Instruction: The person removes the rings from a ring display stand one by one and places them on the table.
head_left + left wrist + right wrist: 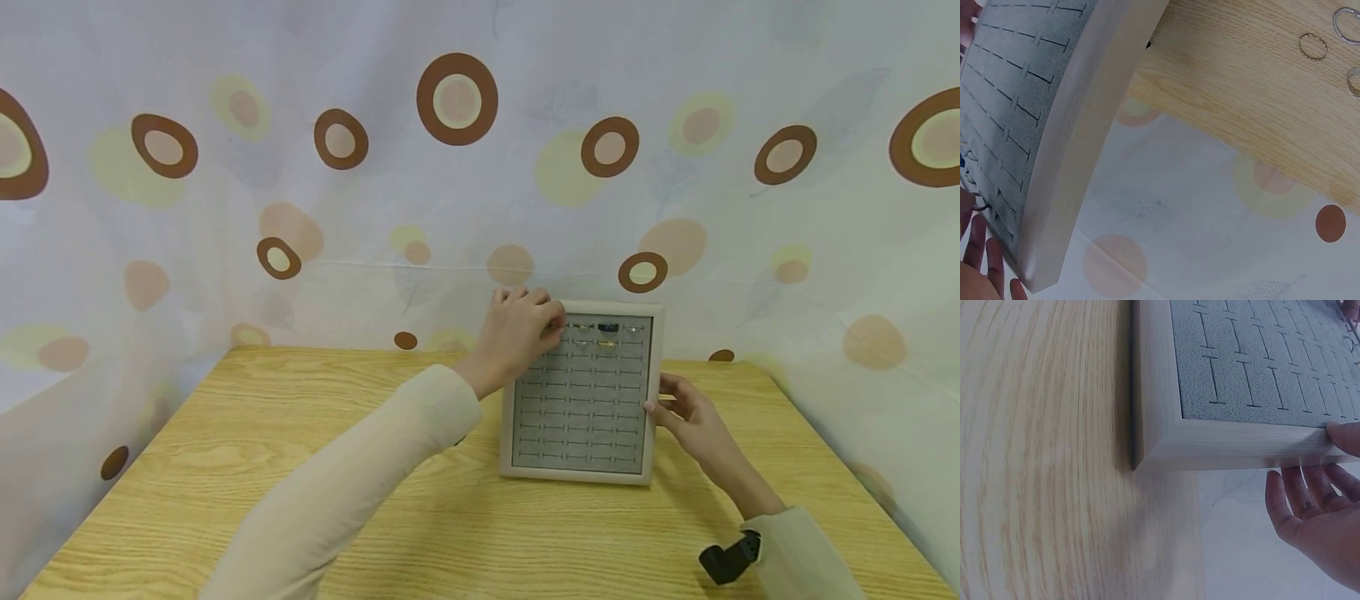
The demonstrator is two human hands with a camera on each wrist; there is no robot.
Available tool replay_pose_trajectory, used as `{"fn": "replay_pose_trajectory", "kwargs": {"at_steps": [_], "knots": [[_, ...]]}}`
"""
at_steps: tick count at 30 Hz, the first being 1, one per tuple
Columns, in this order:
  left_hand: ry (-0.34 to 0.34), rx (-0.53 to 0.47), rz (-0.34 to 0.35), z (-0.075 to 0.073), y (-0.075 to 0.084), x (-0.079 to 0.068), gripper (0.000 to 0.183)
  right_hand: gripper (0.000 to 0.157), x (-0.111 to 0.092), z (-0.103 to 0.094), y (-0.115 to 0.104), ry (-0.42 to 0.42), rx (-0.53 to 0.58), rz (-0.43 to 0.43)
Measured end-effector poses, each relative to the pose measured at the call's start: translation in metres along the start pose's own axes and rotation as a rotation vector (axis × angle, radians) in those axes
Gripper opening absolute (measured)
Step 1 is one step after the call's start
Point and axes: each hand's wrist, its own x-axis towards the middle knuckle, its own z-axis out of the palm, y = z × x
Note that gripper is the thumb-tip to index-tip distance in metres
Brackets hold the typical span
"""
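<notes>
A ring display board with a pale wooden frame and a grey slotted pad stands tilted on the table. My left hand is at its top left corner, fingertips against the pad. In the left wrist view, its thumb and finger pinch a small dark-looking ring at a slot; the fingers cover part of it. On the right, my right hand grips the frame's edge, thumb on the front and fingers behind. Several rings sit in the upper slots, among them a dark blue ring and a gold ring.
Loose rings lie on the wooden table, seen in the left wrist view: a thin gold-toned ring and a silver ring among them. Behind the table hangs a patterned curtain. A black strap device is on the right sleeve.
</notes>
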Motion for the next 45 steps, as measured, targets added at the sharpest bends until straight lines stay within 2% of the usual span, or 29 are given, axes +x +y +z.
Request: {"fn": "replay_pose_trajectory", "kwargs": {"at_steps": [13, 21, 28, 31, 38, 45], "knots": [[0.02, -0.098, 0.007, -0.009, -0.005, 0.0, 0.004, 0.049, 0.001, 0.0, 0.001, -0.001, 0.01, -0.001], [-0.005, -0.083, 0.011, -0.019, -0.017, -0.014, 0.004, 0.049, 0.001, 0.0, 0.001, -0.01, 0.012, -0.007], [0.001, -0.121, 0.003, -0.02, -0.033, -0.037, 0.004, 0.048, 0.001, 0.0, 0.001, -0.004, 0.001, -0.015], [-0.005, -0.109, -0.01, -0.019, -0.042, -0.049, 0.005, 0.048, 0.001, 0.001, 0.001, -0.004, -0.003, -0.017], [-0.056, -0.101, -0.035, -0.014, -0.06, -0.086, 0.006, 0.048, 0.001, 0.001, 0.0, -0.008, -0.008, -0.01], [-0.114, -0.113, -0.06, -0.008, -0.072, -0.123, 0.009, 0.049, 0.001, 0.001, 0.0, -0.006, -0.013, -0.004]]}}
